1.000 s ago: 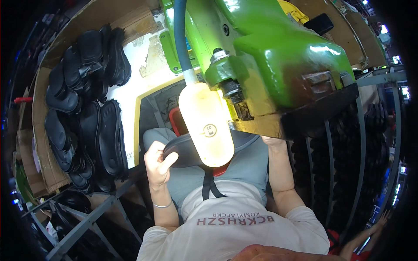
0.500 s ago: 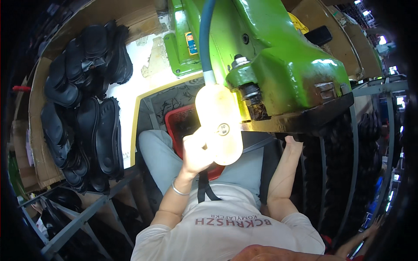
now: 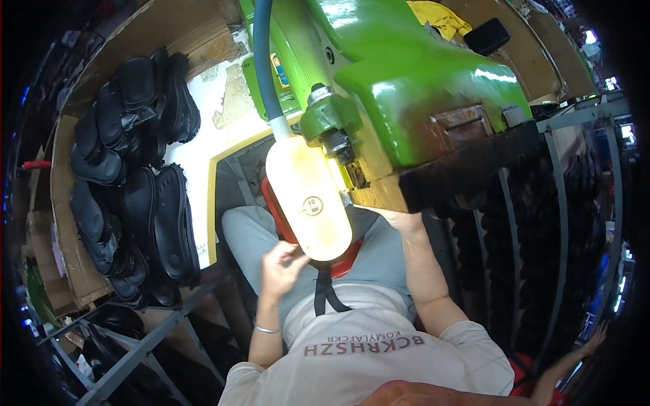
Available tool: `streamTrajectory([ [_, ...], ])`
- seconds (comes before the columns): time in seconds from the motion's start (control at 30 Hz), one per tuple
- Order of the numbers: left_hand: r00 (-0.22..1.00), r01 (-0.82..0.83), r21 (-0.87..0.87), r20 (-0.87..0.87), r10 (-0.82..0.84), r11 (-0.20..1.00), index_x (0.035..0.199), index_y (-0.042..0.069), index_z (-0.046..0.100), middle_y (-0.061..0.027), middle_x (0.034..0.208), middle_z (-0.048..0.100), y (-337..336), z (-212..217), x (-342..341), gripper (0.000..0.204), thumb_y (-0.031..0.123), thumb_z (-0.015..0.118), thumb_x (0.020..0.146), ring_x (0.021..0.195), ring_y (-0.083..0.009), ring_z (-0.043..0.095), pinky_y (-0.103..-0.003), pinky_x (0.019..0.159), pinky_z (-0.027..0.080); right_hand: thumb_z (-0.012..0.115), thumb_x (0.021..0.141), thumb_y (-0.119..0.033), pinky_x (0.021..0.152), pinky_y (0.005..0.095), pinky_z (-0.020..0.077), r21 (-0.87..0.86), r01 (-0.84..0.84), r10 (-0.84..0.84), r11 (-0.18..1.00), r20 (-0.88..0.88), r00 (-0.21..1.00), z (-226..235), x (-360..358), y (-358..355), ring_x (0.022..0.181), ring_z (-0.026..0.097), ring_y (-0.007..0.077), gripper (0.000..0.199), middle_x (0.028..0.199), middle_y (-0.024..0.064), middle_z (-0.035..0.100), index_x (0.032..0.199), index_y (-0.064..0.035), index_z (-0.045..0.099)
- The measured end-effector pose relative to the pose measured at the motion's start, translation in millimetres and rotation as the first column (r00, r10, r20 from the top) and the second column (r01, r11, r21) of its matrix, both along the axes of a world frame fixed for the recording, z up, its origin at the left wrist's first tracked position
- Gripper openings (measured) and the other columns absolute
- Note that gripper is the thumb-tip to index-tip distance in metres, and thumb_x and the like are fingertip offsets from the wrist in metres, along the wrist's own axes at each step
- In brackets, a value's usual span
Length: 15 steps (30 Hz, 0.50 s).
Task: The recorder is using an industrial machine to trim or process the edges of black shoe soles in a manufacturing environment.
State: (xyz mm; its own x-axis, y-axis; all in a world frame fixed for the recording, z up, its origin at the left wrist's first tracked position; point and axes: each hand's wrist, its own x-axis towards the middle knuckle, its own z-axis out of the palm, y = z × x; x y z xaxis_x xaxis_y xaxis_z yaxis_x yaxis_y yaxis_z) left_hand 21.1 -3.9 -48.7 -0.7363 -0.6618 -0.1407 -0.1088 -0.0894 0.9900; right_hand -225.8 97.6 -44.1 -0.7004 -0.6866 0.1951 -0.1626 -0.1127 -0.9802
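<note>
My left hand [image 3: 279, 267] is raised over my lap, just beside the lower end of a glowing oval lamp [image 3: 308, 230]. Its thumb and forefinger are bent with a gap between them, and nothing shows in it. The lamp hangs from a blue-grey flexible neck [image 3: 263, 61] in front of a green machine [image 3: 406, 101]. My right hand [image 3: 401, 219] reaches under the machine's dark front edge. Its fingers are hidden there, so whatever it touches or holds is out of sight.
On the left, a cardboard box [image 3: 64, 145] holds several black shoe soles [image 3: 172, 223]. A red basket [image 3: 347, 262] shows between my legs. Metal racks [image 3: 556, 203] with dark items stand at right. A phone-like black object [image 3: 487, 36] and yellow cloth [image 3: 440, 19] lie behind the machine.
My left hand has come off the lamp and dropped lower. My right hand has moved left beneath the machine's edge. The view has shifted, so lamp and machine appear further left.
</note>
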Motion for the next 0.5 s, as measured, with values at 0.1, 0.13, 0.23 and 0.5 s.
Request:
streamTrajectory([
  [0.1,0.982,0.091,-0.126,0.176,-0.068,0.988,0.094,0.000,0.067,-0.0076,0.082,0.068,37.5,-18.8,-23.9,0.022,0.004,0.075,0.074,0.076,-0.0111,0.064,-0.027,0.068,0.051,0.086,0.057,-0.008,0.083,0.0306,0.0468,-0.047,-0.009,0.008,0.999,-0.022,1.000,28.7,11.2,-17.2,0.090,0.060,0.0177,0.064,0.102,0.0094,0.062,0.110,0.0007,0.051],
  [0.13,0.987,0.091,-0.175,0.146,-0.066,0.980,0.093,-0.001,0.067,-0.0082,0.081,0.069,49.6,-30.3,-30.5,0.021,0.005,0.075,0.074,0.074,-0.0121,0.065,-0.027,0.066,0.051,0.088,0.055,-0.010,0.084,0.0308,0.0472,-0.032,-0.027,0.027,0.999,0.001,1.000,33.5,13.7,-18.6,0.092,0.060,0.0179,0.069,0.101,0.0090,0.062,0.111,-0.0002,0.051],
  [0.23,0.996,0.090,-0.172,0.029,-0.087,0.981,0.086,-0.002,0.068,-0.0112,0.082,0.070,67.7,-27.1,-52.2,0.017,0.008,0.076,0.074,0.070,-0.0155,0.067,-0.026,0.064,0.052,0.089,0.055,-0.011,0.078,0.0286,0.0497,0.117,-0.038,0.034,0.992,0.035,0.999,65.7,23.2,-21.6,0.089,0.060,0.0156,0.070,0.102,0.0083,0.062,0.112,0.0008,0.050],
  [0.5,0.711,-0.183,-0.846,0.239,0.662,0.501,0.112,-0.005,0.055,-0.0185,0.116,0.054,-56.8,55.6,23.0,0.055,0.014,0.074,0.065,0.103,-0.0347,0.051,-0.043,0.089,0.040,0.064,0.084,-0.007,0.050,0.0170,0.0429,0.015,0.501,-0.498,0.865,-0.096,0.862,143.1,-49.1,59.7,0.062,0.059,0.0083,0.025,0.082,0.0094,0.066,0.104,0.0010,0.052],
])
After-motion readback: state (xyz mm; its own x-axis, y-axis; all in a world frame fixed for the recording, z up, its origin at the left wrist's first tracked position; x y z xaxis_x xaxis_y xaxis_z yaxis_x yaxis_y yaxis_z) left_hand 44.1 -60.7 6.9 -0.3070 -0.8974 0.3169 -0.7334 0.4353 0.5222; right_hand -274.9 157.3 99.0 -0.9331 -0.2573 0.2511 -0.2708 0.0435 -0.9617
